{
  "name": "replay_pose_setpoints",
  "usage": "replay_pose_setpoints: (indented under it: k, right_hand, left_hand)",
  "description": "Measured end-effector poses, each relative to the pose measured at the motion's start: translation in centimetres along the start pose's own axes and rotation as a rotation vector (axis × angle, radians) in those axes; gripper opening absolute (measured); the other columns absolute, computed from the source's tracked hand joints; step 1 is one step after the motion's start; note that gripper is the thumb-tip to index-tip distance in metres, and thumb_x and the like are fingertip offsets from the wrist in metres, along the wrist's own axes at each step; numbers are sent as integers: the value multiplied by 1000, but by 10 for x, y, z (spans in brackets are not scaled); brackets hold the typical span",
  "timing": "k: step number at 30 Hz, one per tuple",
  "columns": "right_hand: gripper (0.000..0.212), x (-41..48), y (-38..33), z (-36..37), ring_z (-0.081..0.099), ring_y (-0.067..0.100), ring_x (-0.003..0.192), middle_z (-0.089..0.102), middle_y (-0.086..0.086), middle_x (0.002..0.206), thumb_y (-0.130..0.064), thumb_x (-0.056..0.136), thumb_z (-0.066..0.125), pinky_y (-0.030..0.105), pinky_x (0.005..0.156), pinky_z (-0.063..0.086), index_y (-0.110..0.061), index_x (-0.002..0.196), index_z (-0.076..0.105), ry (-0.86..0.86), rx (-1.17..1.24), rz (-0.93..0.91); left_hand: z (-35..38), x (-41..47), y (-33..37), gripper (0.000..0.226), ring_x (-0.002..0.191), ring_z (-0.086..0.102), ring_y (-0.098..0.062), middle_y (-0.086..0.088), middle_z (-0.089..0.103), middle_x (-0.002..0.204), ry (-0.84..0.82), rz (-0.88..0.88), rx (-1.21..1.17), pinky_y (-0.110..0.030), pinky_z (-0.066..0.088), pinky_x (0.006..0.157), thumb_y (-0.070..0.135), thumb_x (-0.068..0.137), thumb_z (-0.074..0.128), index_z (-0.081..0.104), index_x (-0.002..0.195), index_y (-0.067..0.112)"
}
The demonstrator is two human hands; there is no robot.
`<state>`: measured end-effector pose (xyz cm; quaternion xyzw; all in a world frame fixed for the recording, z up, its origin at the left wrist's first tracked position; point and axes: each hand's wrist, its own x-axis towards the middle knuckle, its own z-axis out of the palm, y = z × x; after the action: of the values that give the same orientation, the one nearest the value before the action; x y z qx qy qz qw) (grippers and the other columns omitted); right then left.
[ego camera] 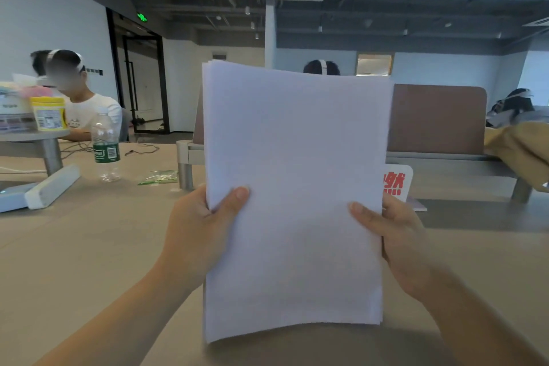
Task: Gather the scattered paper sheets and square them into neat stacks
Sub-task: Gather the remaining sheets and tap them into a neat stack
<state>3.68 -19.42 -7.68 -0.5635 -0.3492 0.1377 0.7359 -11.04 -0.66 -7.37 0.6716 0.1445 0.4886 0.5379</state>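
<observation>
A stack of white paper sheets [294,187] stands upright in front of me, its bottom edge near the beige table [89,246]. My left hand [205,226] grips the stack's left edge, thumb across the front. On the right edge, my right hand [398,235] holds it the same way. At the top left corner the sheets fan slightly, so several edges show. The stack hides whatever lies behind it on the table.
A water bottle [106,147] and a green plastic wrapper [159,177] sit at the left, beside a white device [44,187]. A red-lettered sign [396,183] peeks out behind the stack. A brown divider [436,119] stands beyond. People sit at the left and far side.
</observation>
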Motion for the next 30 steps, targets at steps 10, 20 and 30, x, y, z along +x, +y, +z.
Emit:
replay_pose_setpoints:
  k: [10, 20, 30]
  right_hand:
    - [38, -6, 30, 19, 73, 17, 76, 76, 8, 95, -24, 71, 63, 27, 58, 59, -9, 105, 67, -5, 525, 250]
    - [20, -5, 46, 48, 73, 17, 64, 76, 5, 78, 0, 94, 44, 33, 51, 58, -9, 101, 60, 154, 334, 273]
    - [36, 5, 22, -30, 69, 37, 81, 73, 21, 83, -12, 80, 55, 42, 71, 49, 2, 113, 56, 210, 62, 588]
  left_hand:
    - [-15, 7, -19, 10, 58, 70, -12, 7, 75, 69, 214, -332, -327, -27, 52, 56, 24, 86, 67, 68, 85, 15]
    - [-18, 17, -37, 27, 86, 70, -19, -3, 73, 105, 141, -450, -461, -32, 52, 68, 29, 93, 57, 62, 115, 14]
    - [-70, 30, -49, 74, 51, 70, -30, -19, 72, 66, -206, -958, -398, -33, 56, 41, 59, 91, 36, 73, 79, -4]
